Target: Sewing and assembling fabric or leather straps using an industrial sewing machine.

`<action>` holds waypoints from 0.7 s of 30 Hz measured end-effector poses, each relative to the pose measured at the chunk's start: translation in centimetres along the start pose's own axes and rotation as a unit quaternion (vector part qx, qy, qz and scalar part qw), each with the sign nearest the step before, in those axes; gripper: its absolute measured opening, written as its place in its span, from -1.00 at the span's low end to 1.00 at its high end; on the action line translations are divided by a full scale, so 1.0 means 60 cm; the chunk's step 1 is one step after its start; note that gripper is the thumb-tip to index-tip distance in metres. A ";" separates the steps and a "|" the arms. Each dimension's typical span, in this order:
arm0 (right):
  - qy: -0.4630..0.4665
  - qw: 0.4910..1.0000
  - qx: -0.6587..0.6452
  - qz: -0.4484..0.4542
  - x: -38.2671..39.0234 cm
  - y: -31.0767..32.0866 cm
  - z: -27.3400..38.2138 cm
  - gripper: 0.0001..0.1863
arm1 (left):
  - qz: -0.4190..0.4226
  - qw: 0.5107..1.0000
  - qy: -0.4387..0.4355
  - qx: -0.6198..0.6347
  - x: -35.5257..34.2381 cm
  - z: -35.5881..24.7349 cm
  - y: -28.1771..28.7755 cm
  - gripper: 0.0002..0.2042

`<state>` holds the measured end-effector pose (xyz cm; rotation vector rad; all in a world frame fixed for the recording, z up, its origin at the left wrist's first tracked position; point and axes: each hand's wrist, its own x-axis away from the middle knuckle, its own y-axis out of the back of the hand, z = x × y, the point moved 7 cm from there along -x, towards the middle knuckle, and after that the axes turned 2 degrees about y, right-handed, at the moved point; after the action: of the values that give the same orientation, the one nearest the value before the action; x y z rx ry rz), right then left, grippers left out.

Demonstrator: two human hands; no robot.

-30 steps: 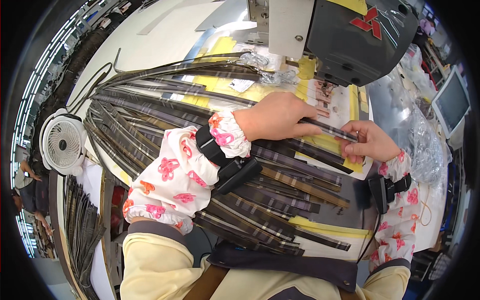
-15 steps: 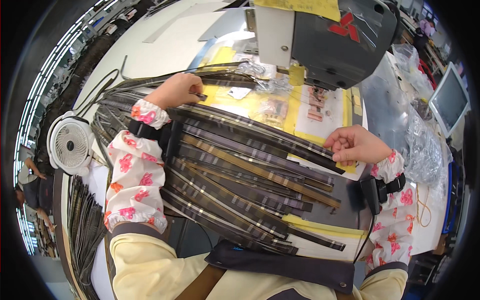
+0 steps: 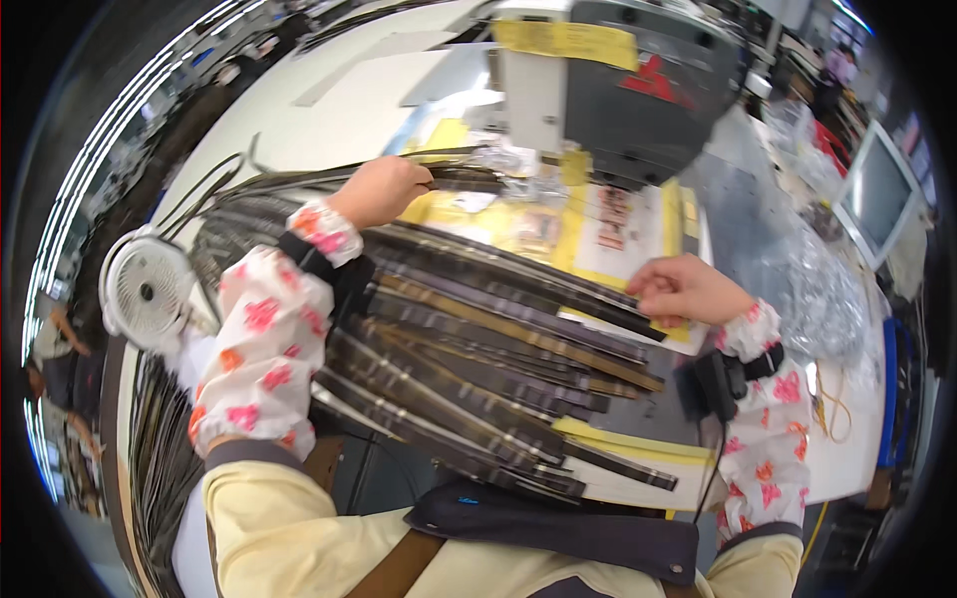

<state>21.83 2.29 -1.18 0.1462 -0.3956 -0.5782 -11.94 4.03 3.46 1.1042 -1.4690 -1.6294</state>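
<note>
Long dark plaid fabric strips (image 3: pixel 469 334) lie fanned across the work surface in front of me, their cut ends toward the right. My left hand (image 3: pixel 384 189) is above their far left part, with thumb and fingers pinched on a short dark strip end. At the right, my right hand (image 3: pixel 690 289) has its fingers curled and pinching at the end of the farthest plaid strip (image 3: pixel 558 281). Another bunch of dark strips (image 3: pixel 289 181) runs behind my left hand toward the machine. Motion slightly blurs the fingers.
A grey sewing machine head (image 3: pixel 653 95) stands beyond the strips, above a yellow-edged plate (image 3: pixel 648 234). A white fan (image 3: pixel 148 289) is at left, above more hanging strips (image 3: pixel 159 439). Crumpled clear plastic (image 3: pixel 817 299) and a screen (image 3: pixel 877 194) are at right.
The whole view has shifted a little. My left hand has moved right, toward the machine, along the strips, still pinched. My right hand stays by the strip ends.
</note>
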 end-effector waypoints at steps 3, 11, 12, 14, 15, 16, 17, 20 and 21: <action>0.029 0.999 0.020 -0.005 -0.006 0.008 -0.018 -0.69 | -0.041 0.975 -0.119 0.181 -0.054 -0.181 0.040 -0.84; 0.074 0.873 0.414 -0.245 0.087 0.092 0.032 -0.82 | 0.010 0.921 -0.170 0.350 -0.120 -0.331 -0.040 -0.85; 0.020 0.829 0.495 -0.261 0.111 0.117 0.020 -0.83 | 0.032 0.930 -0.120 0.347 -0.120 -0.318 -0.052 -0.80; -0.212 0.713 0.612 -0.267 0.189 0.187 -0.038 -0.84 | 0.055 0.920 -0.126 0.368 -0.118 -0.329 -0.061 -0.78; -0.245 0.679 0.632 -0.283 0.227 0.209 -0.036 -0.85 | 0.072 0.919 -0.111 0.371 -0.111 -0.325 -0.057 -0.76; -0.274 0.646 0.648 -0.294 0.251 0.226 -0.041 -0.86 | 0.056 0.917 -0.119 0.377 -0.108 -0.324 -0.055 -0.73; -0.275 0.646 0.650 -0.289 0.261 0.234 -0.052 -0.86 | 0.056 0.915 -0.116 0.382 -0.106 -0.321 -0.055 -0.73; -0.138 0.700 0.603 -0.357 0.268 0.225 -0.042 -0.87 | 0.039 0.920 -0.147 0.362 -0.113 -0.327 -0.060 -0.72; -0.144 0.719 0.598 -0.323 0.249 0.211 -0.040 -0.87 | 0.040 0.920 -0.143 0.362 -0.112 -0.323 -0.060 -0.72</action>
<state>40.60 4.53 4.56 1.5239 -1.0122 -0.9640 8.67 2.43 0.75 1.1787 -2.3922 -1.2366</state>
